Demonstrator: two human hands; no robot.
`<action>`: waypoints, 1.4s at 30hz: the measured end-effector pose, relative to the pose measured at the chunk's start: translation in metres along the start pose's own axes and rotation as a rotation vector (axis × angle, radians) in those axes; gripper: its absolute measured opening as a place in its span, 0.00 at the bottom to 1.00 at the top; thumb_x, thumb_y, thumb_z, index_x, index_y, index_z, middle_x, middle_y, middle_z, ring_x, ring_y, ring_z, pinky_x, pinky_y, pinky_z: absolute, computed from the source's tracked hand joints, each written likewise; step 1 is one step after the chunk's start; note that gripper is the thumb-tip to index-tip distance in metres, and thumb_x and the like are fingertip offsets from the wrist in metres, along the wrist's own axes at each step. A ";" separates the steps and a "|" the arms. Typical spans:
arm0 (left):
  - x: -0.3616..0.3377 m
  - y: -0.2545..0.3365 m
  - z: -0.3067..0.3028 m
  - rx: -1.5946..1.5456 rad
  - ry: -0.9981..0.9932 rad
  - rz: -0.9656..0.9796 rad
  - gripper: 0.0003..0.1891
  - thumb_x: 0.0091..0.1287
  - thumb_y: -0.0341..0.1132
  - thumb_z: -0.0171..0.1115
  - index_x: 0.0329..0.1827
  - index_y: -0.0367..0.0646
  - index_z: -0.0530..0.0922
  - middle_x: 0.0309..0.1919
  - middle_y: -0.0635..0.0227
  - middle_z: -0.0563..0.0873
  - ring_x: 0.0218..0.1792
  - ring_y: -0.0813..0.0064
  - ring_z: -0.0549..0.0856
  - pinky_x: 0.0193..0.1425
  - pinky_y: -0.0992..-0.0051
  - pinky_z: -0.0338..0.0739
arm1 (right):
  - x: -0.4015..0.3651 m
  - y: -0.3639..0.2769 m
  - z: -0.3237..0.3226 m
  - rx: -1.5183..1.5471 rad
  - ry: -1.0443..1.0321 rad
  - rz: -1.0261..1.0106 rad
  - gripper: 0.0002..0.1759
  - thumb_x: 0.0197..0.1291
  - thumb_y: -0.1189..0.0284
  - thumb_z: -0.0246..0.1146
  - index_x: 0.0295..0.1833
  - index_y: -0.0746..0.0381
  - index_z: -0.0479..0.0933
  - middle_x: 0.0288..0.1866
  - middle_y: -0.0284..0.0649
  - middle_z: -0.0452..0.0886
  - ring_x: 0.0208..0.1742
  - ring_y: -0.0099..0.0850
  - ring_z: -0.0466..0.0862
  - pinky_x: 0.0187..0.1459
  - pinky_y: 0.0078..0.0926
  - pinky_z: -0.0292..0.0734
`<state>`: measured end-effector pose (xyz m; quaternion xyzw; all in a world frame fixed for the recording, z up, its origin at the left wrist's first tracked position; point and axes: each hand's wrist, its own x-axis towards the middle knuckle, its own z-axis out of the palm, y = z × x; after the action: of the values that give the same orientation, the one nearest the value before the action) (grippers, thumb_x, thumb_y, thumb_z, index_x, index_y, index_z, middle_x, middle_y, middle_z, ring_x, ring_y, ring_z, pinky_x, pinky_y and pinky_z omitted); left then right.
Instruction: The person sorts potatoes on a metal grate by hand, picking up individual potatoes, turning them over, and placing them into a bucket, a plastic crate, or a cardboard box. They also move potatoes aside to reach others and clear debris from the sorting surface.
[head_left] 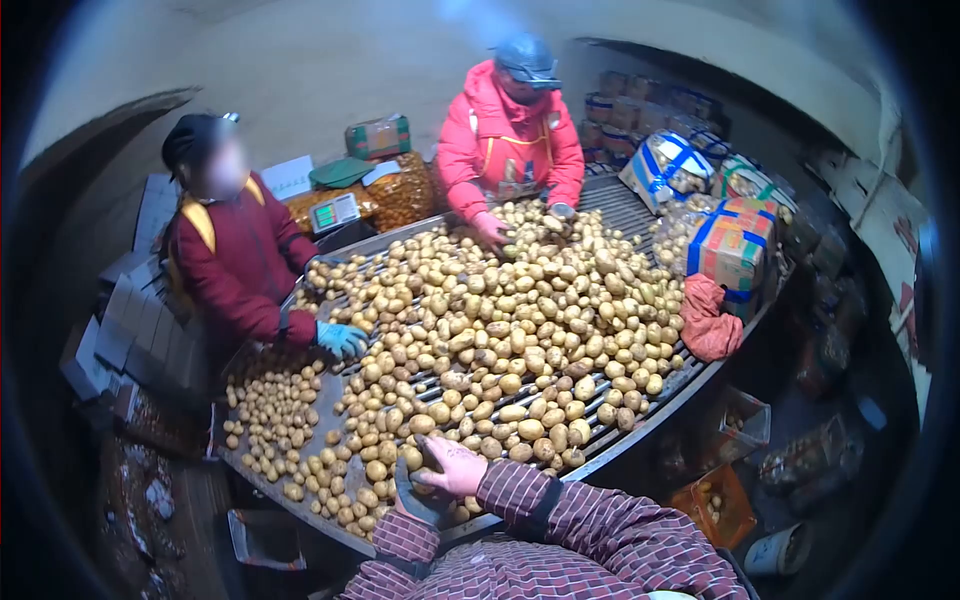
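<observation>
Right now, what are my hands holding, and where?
Can't tell: right hand lies over the nearest potatoes; left hand, dark, is mostly hidden beneath it.

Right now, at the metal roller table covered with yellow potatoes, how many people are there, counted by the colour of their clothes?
Co-worker in dark red jacket: 1
Co-worker in bright pink-red hooded jacket: 1
Camera wearer in maroon checked shirt: 1
Total: 3

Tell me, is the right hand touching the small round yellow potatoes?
Touching. The head view shows the right hand lying on the small round yellow potatoes at the near edge, with no gap.
</observation>
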<state>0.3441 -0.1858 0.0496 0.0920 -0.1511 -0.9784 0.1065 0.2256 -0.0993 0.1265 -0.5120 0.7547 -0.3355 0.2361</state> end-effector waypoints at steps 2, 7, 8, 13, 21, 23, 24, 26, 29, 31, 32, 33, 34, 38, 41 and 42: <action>-0.007 0.007 0.005 -0.303 -0.020 -0.109 0.38 0.66 0.67 0.44 0.74 0.55 0.61 0.70 0.60 0.67 0.70 0.58 0.67 0.72 0.52 0.62 | 0.010 0.004 0.002 0.290 -0.032 -0.023 0.38 0.65 0.55 0.60 0.73 0.66 0.59 0.69 0.55 0.67 0.71 0.45 0.68 0.70 0.37 0.62; -0.023 0.027 0.054 0.074 -0.011 0.104 0.41 0.59 0.68 0.53 0.71 0.54 0.63 0.68 0.58 0.68 0.69 0.57 0.67 0.71 0.54 0.64 | 0.016 0.014 -0.007 0.738 0.140 0.020 0.26 0.71 0.61 0.54 0.68 0.65 0.67 0.63 0.44 0.76 0.65 0.31 0.74 0.66 0.28 0.67; -0.021 0.028 0.046 0.255 0.062 0.205 0.41 0.58 0.66 0.54 0.71 0.53 0.63 0.68 0.58 0.68 0.69 0.57 0.68 0.70 0.55 0.65 | 0.010 0.018 -0.009 0.714 0.158 0.026 0.25 0.71 0.61 0.54 0.67 0.65 0.68 0.62 0.44 0.77 0.64 0.32 0.75 0.65 0.28 0.68; -0.032 0.035 0.031 0.906 0.315 0.507 0.42 0.56 0.56 0.63 0.71 0.49 0.59 0.68 0.57 0.67 0.68 0.60 0.69 0.68 0.58 0.68 | -0.037 0.081 -0.003 -0.020 0.209 0.022 0.26 0.65 0.57 0.60 0.62 0.62 0.72 0.59 0.47 0.77 0.61 0.42 0.76 0.64 0.36 0.69; -0.055 0.035 0.015 1.356 0.454 0.647 0.48 0.52 0.39 0.77 0.71 0.42 0.53 0.68 0.57 0.65 0.66 0.64 0.71 0.65 0.64 0.73 | -0.094 0.131 0.000 -0.534 0.065 -0.015 0.29 0.57 0.57 0.62 0.60 0.63 0.73 0.63 0.48 0.73 0.68 0.46 0.67 0.69 0.44 0.61; -0.063 0.033 0.022 1.206 0.445 0.688 0.48 0.53 0.36 0.78 0.71 0.41 0.52 0.68 0.57 0.64 0.65 0.64 0.72 0.64 0.65 0.75 | -0.092 0.129 -0.002 -0.525 0.067 -0.016 0.28 0.57 0.57 0.62 0.60 0.63 0.73 0.63 0.48 0.72 0.68 0.46 0.67 0.70 0.44 0.60; -0.067 0.025 0.036 0.864 0.448 0.696 0.45 0.54 0.33 0.77 0.69 0.40 0.54 0.67 0.58 0.66 0.63 0.65 0.74 0.61 0.66 0.77 | -0.092 0.130 -0.002 -0.520 0.075 -0.016 0.28 0.58 0.57 0.62 0.60 0.62 0.73 0.63 0.48 0.72 0.68 0.46 0.67 0.70 0.44 0.60; -0.067 0.031 0.063 1.023 0.449 0.833 0.46 0.52 0.29 0.77 0.69 0.41 0.54 0.66 0.59 0.69 0.64 0.64 0.73 0.62 0.63 0.78 | -0.092 0.134 0.000 -0.510 0.076 -0.018 0.29 0.57 0.57 0.62 0.60 0.62 0.73 0.64 0.48 0.72 0.69 0.47 0.67 0.70 0.45 0.59; -0.085 0.044 0.062 1.862 0.666 0.931 0.47 0.48 0.28 0.80 0.68 0.42 0.56 0.62 0.61 0.74 0.62 0.66 0.74 0.61 0.66 0.78 | -0.089 0.138 0.002 -0.501 0.079 -0.028 0.29 0.55 0.57 0.63 0.60 0.63 0.74 0.63 0.49 0.73 0.69 0.49 0.67 0.70 0.48 0.58; -0.097 0.040 0.070 1.511 0.816 1.016 0.49 0.45 0.27 0.82 0.68 0.43 0.56 0.61 0.59 0.74 0.58 0.68 0.77 0.60 0.68 0.79 | -0.089 0.143 0.004 -0.490 0.093 -0.061 0.29 0.54 0.59 0.64 0.59 0.63 0.75 0.62 0.49 0.74 0.68 0.49 0.67 0.70 0.47 0.59; -0.098 0.045 0.050 1.403 0.831 1.010 0.42 0.50 0.36 0.75 0.67 0.43 0.59 0.59 0.59 0.74 0.57 0.65 0.77 0.59 0.65 0.78 | -0.088 0.145 0.005 -0.474 0.104 -0.076 0.28 0.54 0.60 0.65 0.59 0.64 0.75 0.62 0.50 0.74 0.68 0.50 0.67 0.70 0.47 0.59; -0.102 0.049 0.016 1.095 0.737 0.963 0.37 0.55 0.44 0.68 0.66 0.44 0.61 0.58 0.59 0.74 0.55 0.63 0.77 0.58 0.62 0.78 | -0.088 0.146 0.006 -0.457 0.124 -0.079 0.28 0.53 0.61 0.66 0.58 0.64 0.75 0.61 0.50 0.74 0.68 0.50 0.67 0.70 0.47 0.60; -0.105 0.052 -0.024 0.718 0.623 0.924 0.34 0.60 0.53 0.61 0.65 0.44 0.64 0.57 0.60 0.74 0.54 0.60 0.77 0.56 0.60 0.77 | -0.088 0.143 0.006 -0.443 0.139 -0.088 0.28 0.52 0.64 0.66 0.58 0.64 0.76 0.61 0.51 0.74 0.68 0.50 0.67 0.70 0.47 0.60; -0.146 0.066 -0.014 -0.142 0.254 0.798 0.38 0.68 0.67 0.41 0.71 0.48 0.65 0.70 0.56 0.67 0.68 0.53 0.69 0.71 0.47 0.65 | -0.087 0.152 0.007 -0.456 0.133 -0.124 0.29 0.50 0.65 0.68 0.59 0.64 0.74 0.60 0.51 0.74 0.66 0.50 0.67 0.69 0.48 0.60; -0.172 0.086 -0.076 -0.092 0.325 1.008 0.29 0.65 0.62 0.52 0.56 0.48 0.74 0.55 0.62 0.78 0.57 0.57 0.77 0.60 0.46 0.74 | -0.086 0.148 0.007 -0.445 0.131 -0.082 0.29 0.51 0.64 0.67 0.58 0.64 0.75 0.60 0.49 0.74 0.67 0.49 0.67 0.69 0.48 0.59; -0.183 0.095 -0.092 -0.110 0.328 1.061 0.25 0.64 0.60 0.55 0.51 0.48 0.76 0.51 0.64 0.80 0.54 0.59 0.79 0.57 0.46 0.76 | -0.085 0.147 0.007 -0.449 0.131 -0.086 0.29 0.50 0.64 0.68 0.58 0.64 0.75 0.60 0.49 0.74 0.67 0.49 0.67 0.69 0.48 0.60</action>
<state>0.5563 -0.2562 0.0201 0.1488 -0.1067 -0.7701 0.6110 0.1711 0.0154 0.0126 -0.5603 0.8017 -0.2016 0.0524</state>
